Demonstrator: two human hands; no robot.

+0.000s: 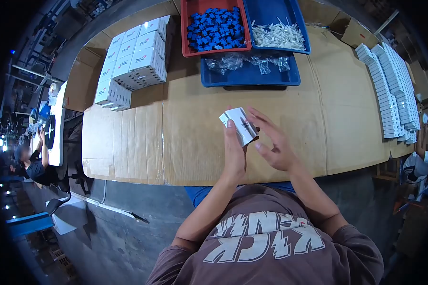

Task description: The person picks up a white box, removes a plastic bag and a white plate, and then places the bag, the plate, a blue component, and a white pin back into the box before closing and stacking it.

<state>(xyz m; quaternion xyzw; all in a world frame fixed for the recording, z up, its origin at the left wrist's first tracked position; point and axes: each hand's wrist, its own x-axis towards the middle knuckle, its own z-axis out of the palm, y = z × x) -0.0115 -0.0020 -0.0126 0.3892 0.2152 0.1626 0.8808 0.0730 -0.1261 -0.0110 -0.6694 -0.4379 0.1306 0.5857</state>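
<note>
Over the cardboard-covered table, my left hand (234, 154) grips a small white box (237, 119), thumb along its near left side. The box is tilted, with a white flap or end sticking out at its upper left and a dark print on its face. My right hand (276, 145) is beside the box's right side, fingers stretched and thumb held apart, fingertips right at the box's edge. The undersides of the box and my left fingers are hidden.
Ahead are a red bin (246, 28) of blue plastic pieces, a blue bin (307, 35) of white plastic pieces and a lower blue tray (252, 84) with clear bags. White boxes (145, 59) are stacked left, more box stacks (390, 95) right. A person (35, 164) sits far left.
</note>
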